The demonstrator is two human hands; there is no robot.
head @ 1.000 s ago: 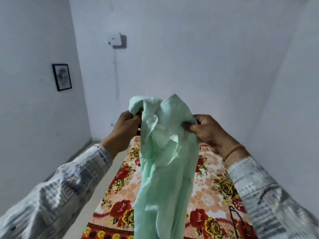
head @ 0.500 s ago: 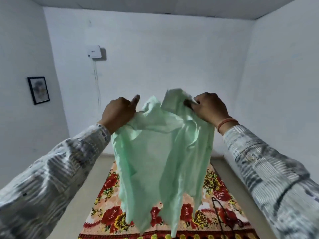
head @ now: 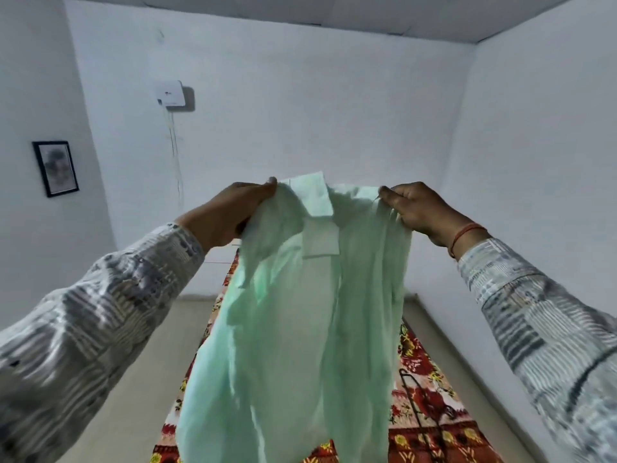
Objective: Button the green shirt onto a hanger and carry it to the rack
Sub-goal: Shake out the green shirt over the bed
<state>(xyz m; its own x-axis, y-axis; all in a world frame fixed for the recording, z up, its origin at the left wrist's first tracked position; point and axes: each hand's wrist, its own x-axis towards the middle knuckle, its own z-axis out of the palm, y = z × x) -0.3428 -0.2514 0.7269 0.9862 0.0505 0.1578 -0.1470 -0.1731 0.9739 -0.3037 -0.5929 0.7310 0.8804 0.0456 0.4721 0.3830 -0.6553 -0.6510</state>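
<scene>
A pale green shirt [head: 293,329] hangs spread out in the air in front of me, its collar [head: 314,198] at the top centre. My left hand [head: 230,212] grips the shirt's upper left edge near the shoulder. My right hand [head: 417,208] pinches the upper right edge, with bunched cloth under its fingers. A thin black hanger [head: 417,409] lies on the floral bed at the lower right, partly hidden behind the shirt. No rack is in view.
A bed with a red and yellow floral cover [head: 430,389] stretches below the shirt. Beige floor [head: 157,389] runs along its left side. White walls close the room; a framed picture [head: 55,168] and a white wall box [head: 171,92] hang at left.
Both hands have moved apart and pulled the bunched shirt open, so it now hangs wide with the collar showing. The view has tilted upward.
</scene>
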